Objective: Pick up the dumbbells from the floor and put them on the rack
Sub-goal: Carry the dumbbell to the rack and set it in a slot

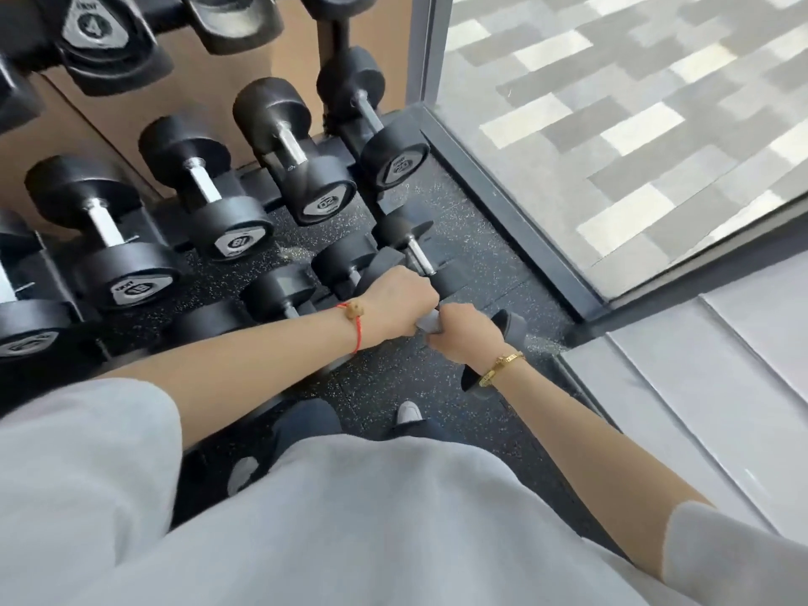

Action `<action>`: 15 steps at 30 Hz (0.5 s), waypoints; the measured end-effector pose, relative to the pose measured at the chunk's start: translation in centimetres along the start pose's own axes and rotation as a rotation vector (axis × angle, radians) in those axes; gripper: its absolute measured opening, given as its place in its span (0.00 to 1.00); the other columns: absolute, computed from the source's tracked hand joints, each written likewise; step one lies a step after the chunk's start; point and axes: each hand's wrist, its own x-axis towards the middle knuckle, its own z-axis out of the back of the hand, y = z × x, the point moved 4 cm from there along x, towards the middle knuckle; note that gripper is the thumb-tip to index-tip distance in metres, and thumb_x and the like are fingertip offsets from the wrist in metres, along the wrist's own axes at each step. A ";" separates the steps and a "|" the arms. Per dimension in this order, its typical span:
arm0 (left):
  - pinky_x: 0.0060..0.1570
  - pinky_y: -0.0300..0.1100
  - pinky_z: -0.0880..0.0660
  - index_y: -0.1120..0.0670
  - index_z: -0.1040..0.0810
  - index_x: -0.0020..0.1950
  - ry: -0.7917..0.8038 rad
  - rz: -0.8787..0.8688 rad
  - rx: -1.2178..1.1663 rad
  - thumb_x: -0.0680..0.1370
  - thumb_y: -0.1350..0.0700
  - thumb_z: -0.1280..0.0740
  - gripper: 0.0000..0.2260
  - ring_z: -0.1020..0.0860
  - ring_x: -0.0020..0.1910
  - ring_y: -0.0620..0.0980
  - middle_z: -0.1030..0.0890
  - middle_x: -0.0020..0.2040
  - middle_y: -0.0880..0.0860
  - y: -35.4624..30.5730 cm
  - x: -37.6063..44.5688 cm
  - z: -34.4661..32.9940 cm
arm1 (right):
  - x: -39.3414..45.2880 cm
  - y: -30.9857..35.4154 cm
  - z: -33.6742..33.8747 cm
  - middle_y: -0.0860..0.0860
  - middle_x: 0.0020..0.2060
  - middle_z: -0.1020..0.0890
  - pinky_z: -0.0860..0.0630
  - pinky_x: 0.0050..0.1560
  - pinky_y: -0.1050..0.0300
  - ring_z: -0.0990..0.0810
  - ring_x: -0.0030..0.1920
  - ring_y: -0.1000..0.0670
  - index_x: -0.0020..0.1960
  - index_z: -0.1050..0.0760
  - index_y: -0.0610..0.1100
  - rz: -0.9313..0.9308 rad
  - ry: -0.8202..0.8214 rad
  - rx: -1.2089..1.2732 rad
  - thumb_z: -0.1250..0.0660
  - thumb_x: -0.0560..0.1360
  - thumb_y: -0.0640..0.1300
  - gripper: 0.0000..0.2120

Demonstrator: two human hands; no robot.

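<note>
Both my hands grip the grey handle of one black dumbbell (430, 321), low over the floor at the right end of the rack (334, 37). My left hand (400, 301) is closed on the handle's far part and my right hand (463, 332) on its near part. The near head of this dumbbell shows beside my right wrist; the far head is hidden by my left hand. The middle tier holds black dumbbells marked 18 (238, 229) and 20 (325, 190). More dumbbells (404, 238) lie on the lowest tier just beyond my hands.
Black speckled rubber matting (459, 203) covers the floor in front of the rack. A dark metal frame (503, 190) with a glass wall bounds it on the right, with pale tiles (699, 387) nearer me. My shoe (409, 413) stands below the hands.
</note>
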 end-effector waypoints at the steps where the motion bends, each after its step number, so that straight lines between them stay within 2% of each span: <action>1: 0.45 0.45 0.26 0.54 0.20 0.55 0.003 0.000 -0.002 0.76 0.55 0.33 0.09 0.18 0.54 0.55 0.17 0.54 0.54 0.1 0.7 0.5 | 0.4 -0.5 0.5 0.46 0.40 0.23 0.28 0.37 0.54 0.20 0.42 0.43 0.49 0.25 0.39 0.002 0.006 0.006 0.35 0.75 0.45 0.09; 4: 0.45 0.46 0.26 0.55 0.21 0.55 0.020 0.025 -0.006 0.76 0.57 0.33 0.09 0.18 0.54 0.56 0.17 0.54 0.55 1.1 2.5 1.2 | 2.2 -1.4 1.6 0.46 0.37 0.24 0.30 0.36 0.55 0.24 0.38 0.44 0.43 0.27 0.39 0.013 0.014 0.010 0.35 0.75 0.44 0.07; 8: 0.40 0.43 0.32 0.55 0.22 0.55 0.026 0.076 -0.012 0.76 0.61 0.34 0.09 0.18 0.54 0.56 0.17 0.54 0.54 3.6 4.0 0.9 | 5.3 -0.8 2.8 0.46 0.34 0.26 0.33 0.32 0.56 0.25 0.36 0.44 0.39 0.29 0.39 0.053 0.003 0.016 0.37 0.75 0.43 0.09; 11: 0.42 0.44 0.30 0.55 0.21 0.56 0.019 0.125 -0.046 0.76 0.61 0.35 0.09 0.18 0.55 0.56 0.17 0.54 0.54 6.2 5.0 0.4 | 8.0 0.4 3.8 0.49 0.29 0.30 0.39 0.24 0.58 0.28 0.32 0.46 0.39 0.30 0.39 0.081 0.006 0.014 0.37 0.75 0.43 0.09; 13: 0.42 0.43 0.30 0.54 0.21 0.55 0.020 0.166 -0.071 0.76 0.61 0.35 0.09 0.18 0.55 0.55 0.17 0.54 0.54 8.4 5.5 0.0 | 10.0 1.4 4.5 0.48 0.30 0.29 0.40 0.24 0.60 0.29 0.32 0.47 0.38 0.30 0.39 0.112 0.010 0.021 0.37 0.75 0.41 0.08; 15: 0.44 0.44 0.28 0.53 0.22 0.54 0.022 0.196 -0.067 0.75 0.63 0.34 0.10 0.18 0.54 0.54 0.17 0.53 0.52 10.7 5.9 -0.7 | 12.2 2.7 5.4 0.48 0.31 0.30 0.41 0.25 0.60 0.29 0.35 0.46 0.35 0.33 0.40 0.136 0.014 0.053 0.37 0.74 0.41 0.11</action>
